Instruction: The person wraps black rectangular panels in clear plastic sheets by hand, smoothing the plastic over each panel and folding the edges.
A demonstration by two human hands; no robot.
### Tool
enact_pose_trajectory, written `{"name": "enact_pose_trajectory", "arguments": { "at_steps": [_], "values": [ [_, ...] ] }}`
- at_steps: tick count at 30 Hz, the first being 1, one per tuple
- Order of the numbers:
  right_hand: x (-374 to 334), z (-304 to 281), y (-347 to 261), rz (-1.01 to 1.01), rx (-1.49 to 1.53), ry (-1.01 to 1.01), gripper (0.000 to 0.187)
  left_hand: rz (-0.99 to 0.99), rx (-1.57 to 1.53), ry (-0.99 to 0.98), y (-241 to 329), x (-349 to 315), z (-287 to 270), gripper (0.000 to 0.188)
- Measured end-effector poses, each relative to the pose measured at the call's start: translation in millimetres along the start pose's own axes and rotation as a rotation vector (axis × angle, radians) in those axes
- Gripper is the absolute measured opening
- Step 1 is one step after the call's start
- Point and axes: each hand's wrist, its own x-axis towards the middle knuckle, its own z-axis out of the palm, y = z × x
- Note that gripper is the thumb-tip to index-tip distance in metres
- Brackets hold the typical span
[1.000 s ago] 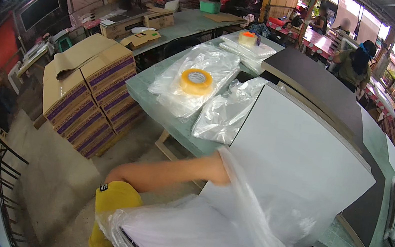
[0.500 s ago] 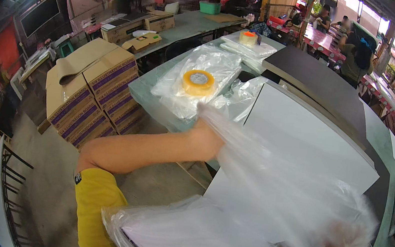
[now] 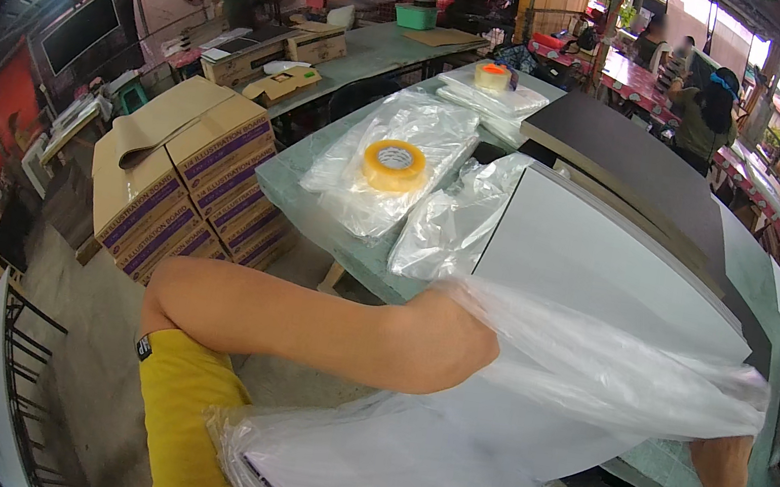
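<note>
A clear plastic bag point(image 3: 612, 369) is stretched sideways between my hands, across a large pale grey board point(image 3: 599, 248) on the table. My left hand point(image 3: 456, 341) is closed on the bag's left end, its fingertips mostly hidden by the back of the hand. At the far end of the bag, my right hand point(image 3: 725, 452) grips the plastic near the table's right side. Nearer to me, another pale board in clear plastic point(image 3: 398, 469) leans by my body, a dark edge showing at its lower left. How the two plastic sheets join, I cannot tell.
A roll of clear tape point(image 3: 393, 164) lies on a stack of plastic bags point(image 3: 329, 180) on the green table point(image 3: 296, 166). Beyond is a second tape roll point(image 3: 491, 76). Dark boards point(image 3: 623, 147) lie behind. Cardboard boxes point(image 3: 187, 165) stand at left. People sit in the background.
Both hands have shifted; the left moved right and closer to me, the right moved up. The billowing plastic is now pulled into a taut, narrower band.
</note>
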Motion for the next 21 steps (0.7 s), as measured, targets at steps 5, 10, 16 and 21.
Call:
{"name": "enact_pose_trajectory", "arguments": {
  "at_steps": [5,10,16,21],
  "values": [
    [15.6,10.1,2.1,0.051,0.106,0.059,0.033,-0.102,0.153,0.408,-13.0,-13.9,-4.6,0.024],
    [-7.3,10.5,-11.1,0.062,0.157,0.038,0.03,-0.168,0.182,0.826,-27.2,-15.3,-20.2,0.019],
    [-38.7,-6.1,-36.0,-0.006,0.434,-0.119,0.027,-0.156,0.282,0.954,-60.2,-9.4,-15.1,0.02],
    [-59.9,-52.0,0.6,0.158,0.85,0.097,0.025,-0.013,-0.247,0.576,-66.2,12.9,54.8,0.016]
  ]
}}
